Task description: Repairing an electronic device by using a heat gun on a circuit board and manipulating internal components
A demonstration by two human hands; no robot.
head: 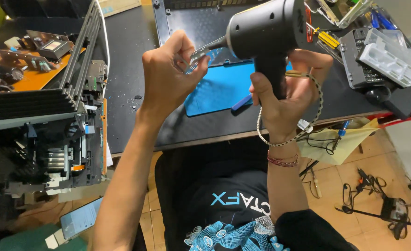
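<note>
Overhead, black workbench (135, 69), tiled floor (368, 218).

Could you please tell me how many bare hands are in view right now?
2. The left hand pinches the metal tip of the black pistol-shaped tool; the right hand grips that tool's handle above the blue mat. None seem hidden.
</note>
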